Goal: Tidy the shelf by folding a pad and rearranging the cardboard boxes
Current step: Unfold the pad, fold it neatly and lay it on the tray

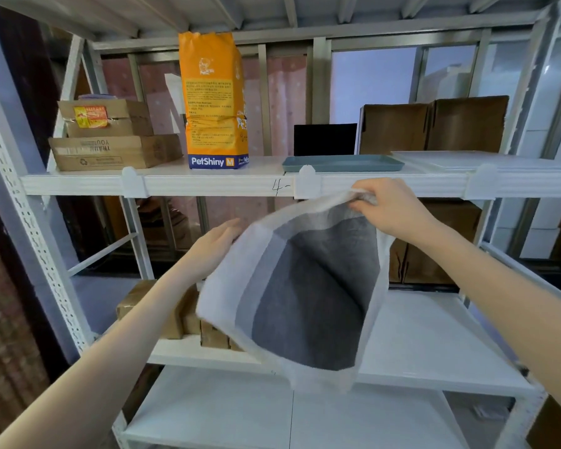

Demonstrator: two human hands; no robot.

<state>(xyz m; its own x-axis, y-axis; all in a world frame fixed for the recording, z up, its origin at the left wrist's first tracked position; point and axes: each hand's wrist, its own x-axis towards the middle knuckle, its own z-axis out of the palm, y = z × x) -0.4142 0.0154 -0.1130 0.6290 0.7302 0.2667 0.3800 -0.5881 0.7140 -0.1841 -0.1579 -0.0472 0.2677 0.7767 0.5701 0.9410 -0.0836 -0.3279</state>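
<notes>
Head view, white metal shelf [208, 184] in front. Pad [305, 286], white-bordered with a dark grey centre, hanging in the air before the middle shelf level, partly folded over itself. Right hand [391, 210] at the pad's upper corner, fingers [361, 202] pinched together on the bunched white edge, just below the upper shelf's front lip. Left hand [214, 247] at the pad's upper left edge, palm flat and fingers extended, close together, their tips hidden behind the fabric; grip on the pad not discernible. Upper shelf, left: two stacked cardboard boxes [110, 137], the top one bearing a yellow-and-red label. Beside them, upright orange bag [212, 102] marked "PetShiny M". Centre: shallow blue-grey tray [342, 163] with a black panel [324, 139] standing behind it. Right: open brown carton [434, 124] behind a flat white board [483, 158]. Middle shelf, lower left: small taped cardboard packages [188, 315], partly covered by the left forearm and the pad.
</notes>
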